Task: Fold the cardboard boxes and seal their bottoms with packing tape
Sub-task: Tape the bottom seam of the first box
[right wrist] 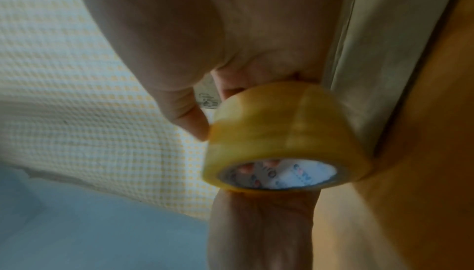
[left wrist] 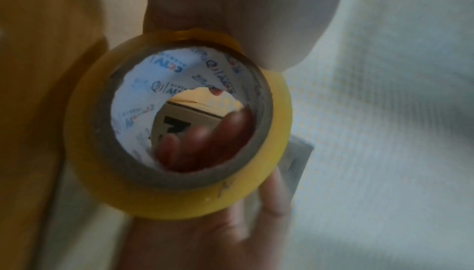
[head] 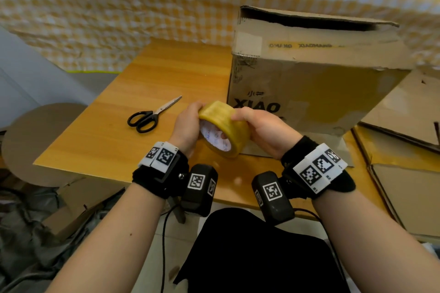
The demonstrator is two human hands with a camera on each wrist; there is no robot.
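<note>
Both hands hold a roll of yellowish packing tape (head: 221, 116) above the wooden table (head: 147, 74), just in front of the box. My left hand (head: 189, 123) grips the roll's left side, and my right hand (head: 259, 126) grips its right side with the thumb on the outer wrap. The left wrist view looks through the roll (left wrist: 271, 152), where fingers (left wrist: 205, 144) show inside the printed core. In the right wrist view my thumb (right wrist: 189, 116) presses the roll (right wrist: 282, 128). An erected brown cardboard box (head: 314, 78) printed XIAO stands behind, its upper flaps folded over with a dark gap.
Black-handled scissors (head: 152, 115) lie on the table to the left of my hands. Flattened cardboard sheets (head: 404, 181) are stacked at the right. A yellow checked cloth (head: 119, 7) hangs behind. Loose cardboard and a round stool (head: 35, 138) sit low on the left.
</note>
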